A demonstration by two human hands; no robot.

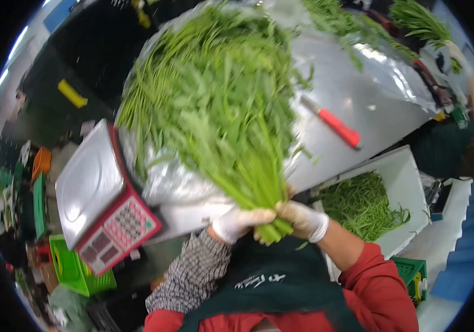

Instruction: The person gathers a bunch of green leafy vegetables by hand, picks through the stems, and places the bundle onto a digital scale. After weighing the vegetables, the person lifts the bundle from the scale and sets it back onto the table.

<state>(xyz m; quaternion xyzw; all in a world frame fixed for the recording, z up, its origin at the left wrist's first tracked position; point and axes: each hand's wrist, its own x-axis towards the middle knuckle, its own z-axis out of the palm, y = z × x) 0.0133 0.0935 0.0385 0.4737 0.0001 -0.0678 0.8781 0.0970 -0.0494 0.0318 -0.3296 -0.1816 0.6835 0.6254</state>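
Observation:
A bunch of long-stemmed leafy greens point(259, 171), which looks like water spinach, is held in front of my apron with its cut stem ends toward me. Wrapped round the stems from the left is my left hand point(238, 222), in a white glove. My right hand point(302, 219), also gloved, grips the same stems from the right, its fingers closed close to the left hand. Behind the bunch lies a large heap of the same greens point(192, 72) on clear plastic. A knife with a red handle point(339, 128) rests on the metal table to the right.
The metal table point(375, 99) carries a red-framed scale point(109, 221) at its left. A white bin point(408, 188) of loose leaves stands at right. Below the scale is a bright green crate point(90, 282). At the upper right a co-worker's hand point(455, 52) holds greens.

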